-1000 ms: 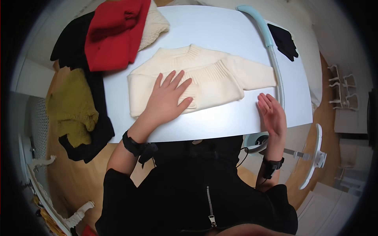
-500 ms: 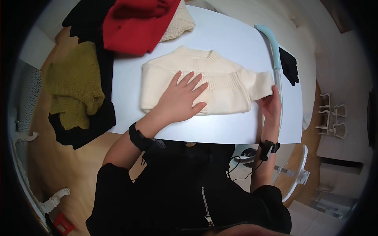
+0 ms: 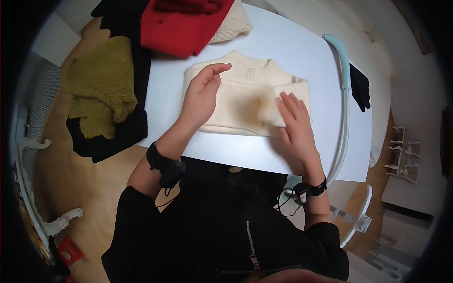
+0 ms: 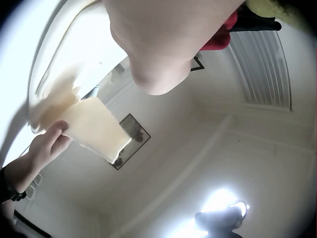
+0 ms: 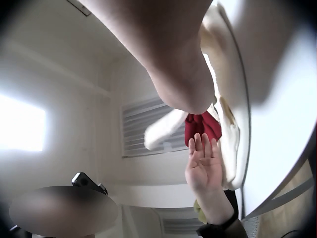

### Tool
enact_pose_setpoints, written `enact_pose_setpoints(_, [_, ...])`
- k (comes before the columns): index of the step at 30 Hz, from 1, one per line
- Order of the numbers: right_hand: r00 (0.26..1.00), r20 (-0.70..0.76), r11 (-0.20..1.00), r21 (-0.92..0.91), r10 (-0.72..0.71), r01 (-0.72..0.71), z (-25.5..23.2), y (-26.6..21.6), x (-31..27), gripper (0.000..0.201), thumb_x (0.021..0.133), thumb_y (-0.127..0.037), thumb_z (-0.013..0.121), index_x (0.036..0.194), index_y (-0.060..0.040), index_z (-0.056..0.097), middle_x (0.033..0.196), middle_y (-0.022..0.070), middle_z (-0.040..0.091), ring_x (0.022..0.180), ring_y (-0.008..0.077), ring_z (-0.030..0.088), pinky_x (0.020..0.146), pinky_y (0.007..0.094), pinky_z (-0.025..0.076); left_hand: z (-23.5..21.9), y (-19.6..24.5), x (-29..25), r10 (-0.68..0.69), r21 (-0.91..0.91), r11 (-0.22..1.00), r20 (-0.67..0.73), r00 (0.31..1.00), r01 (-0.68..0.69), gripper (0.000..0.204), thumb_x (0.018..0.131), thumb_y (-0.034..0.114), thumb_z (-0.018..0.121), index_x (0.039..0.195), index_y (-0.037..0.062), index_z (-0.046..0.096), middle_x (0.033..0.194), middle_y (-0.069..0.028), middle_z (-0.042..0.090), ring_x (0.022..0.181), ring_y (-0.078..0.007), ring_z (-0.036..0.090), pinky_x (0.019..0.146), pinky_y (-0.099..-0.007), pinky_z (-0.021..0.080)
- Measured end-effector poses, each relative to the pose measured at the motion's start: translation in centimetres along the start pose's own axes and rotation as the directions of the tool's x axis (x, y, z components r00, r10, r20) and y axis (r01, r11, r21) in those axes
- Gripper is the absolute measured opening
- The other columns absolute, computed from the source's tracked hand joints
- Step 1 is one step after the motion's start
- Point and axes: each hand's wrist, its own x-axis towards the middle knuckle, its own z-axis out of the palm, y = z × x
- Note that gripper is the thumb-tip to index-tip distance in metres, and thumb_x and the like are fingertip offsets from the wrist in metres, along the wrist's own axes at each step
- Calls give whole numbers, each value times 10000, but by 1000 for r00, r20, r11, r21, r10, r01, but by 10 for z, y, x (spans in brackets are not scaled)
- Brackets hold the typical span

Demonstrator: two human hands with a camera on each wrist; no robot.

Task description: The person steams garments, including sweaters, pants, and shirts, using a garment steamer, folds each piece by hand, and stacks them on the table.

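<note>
A cream knitted sweater (image 3: 236,106) lies folded on the white table, its ribbed collar towards the far side. My right hand (image 3: 298,134) grips the sweater's sleeve (image 4: 96,126) at the right side and holds it up off the body of the garment. In the left wrist view the thumb presses on the lifted cloth, and the sleeve's end is blurred in the head view. Over the sweater's left part my left hand (image 3: 200,99) is raised, fingers extended and holding nothing; its bare palm faces the right wrist camera.
Red garment (image 3: 184,28), cream cable-knit piece (image 3: 233,26) and black clothing (image 3: 118,14) are piled at the table's far left. An olive knit (image 3: 101,85) hangs over the left edge. A pale blue curved tube (image 3: 340,56) runs along the right, beside black gloves (image 3: 361,89).
My right hand has taken hold of the sleeve and brought it leftward over the sweater. My left hand has lifted off the knit where it was resting. The head view has shifted.
</note>
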Motion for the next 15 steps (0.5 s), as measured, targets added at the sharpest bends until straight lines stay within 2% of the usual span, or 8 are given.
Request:
enact_pose_setpoints(2, [983, 156, 974, -189, -95, 124, 0, -16, 7, 482, 871, -237, 662, 1322, -87, 584, 1469, 193, 437, 1377, 430, 359, 1160, 531, 255, -6, 3, -3, -23, 50, 999, 16, 1000, 22, 289, 979, 23, 420, 1180, -28, 622, 1148, -168, 672, 1113, -239, 631, 968, -329, 468])
enact_pose_setpoints(3, [983, 174, 977, -190, -65, 98, 2, -15, 7, 522, 887, -286, 645, 1374, -120, 556, 1480, 165, 445, 1390, 416, 356, 1186, 540, 200, -7, 5, -8, 49, 205, 976, 112, 992, -71, 302, 984, 38, 425, 1211, -19, 616, 1226, -154, 638, 1183, -232, 581, 1031, -327, 419])
enact_pose_setpoints(6, [974, 197, 986, -100, -113, 134, -8, -14, 6, 508, 893, -277, 638, 1364, -101, 561, 1463, 176, 462, 1384, 402, 372, 1179, 523, 233, -6, 0, -20, 127, 478, 835, 314, 941, -272, 328, 973, 92, 483, 1265, 11, 611, 1371, -170, 557, 1339, -309, 462, 1109, -378, 364])
enact_pose_setpoints(9, [995, 53, 994, 75, -87, 83, -28, 9, 7, 484, 891, -229, 643, 1345, -80, 569, 1417, 175, 508, 1351, 369, 436, 1131, 477, 334, 9, 6, -31, 199, 689, 427, 560, 804, -585, 382, 947, 193, 568, 1298, 46, 603, 1452, -202, 472, 1405, -405, 343, 1133, -465, 331])
enact_pose_setpoints(10, [996, 35, 994, 78, -79, 76, -32, 22, 9, 484, 891, -229, 643, 1345, -80, 569, 1417, 175, 508, 1351, 369, 436, 1131, 477, 334, 9, 7, -31, 199, 686, 414, 574, 795, -599, 382, 947, 193, 568, 1298, 46, 603, 1452, -202, 472, 1405, -405, 343, 1133, -465, 331])
enact_pose_setpoints(12, [962, -258, 971, 236, 92, -29, -36, 53, 21, 436, 905, -192, 649, 1314, -56, 585, 1352, 149, 555, 1247, 299, 532, 1015, 404, 453, 6, 8, -27, 53, 713, 328, 641, 766, -619, 377, 949, 217, 567, 1285, 51, 609, 1431, -210, 487, 1383, -394, 380, 1117, -461, 350])
enact_pose_setpoints(13, [955, -277, 968, 248, 110, -40, -27, 68, 24, 436, 905, -192, 649, 1314, -56, 585, 1352, 149, 555, 1247, 299, 532, 1015, 404, 453, 8, 17, -21, 43, 707, 311, 657, 752, -635, 377, 949, 217, 567, 1285, 51, 609, 1431, -210, 487, 1383, -394, 380, 1117, -461, 350])
enact_pose_setpoints(15, [847, -273, 744, 640, 455, -193, -6, 93, 31, 453, 916, -197, 666, 1330, -46, 559, 1303, 114, 578, 1140, 226, 571, 921, 353, 494, 13, 39, -1, -114, 705, 365, 682, 722, -608, 399, 932, 265, 591, 1257, 33, 614, 1390, -214, 519, 1338, -383, 432, 1095, -443, 376])
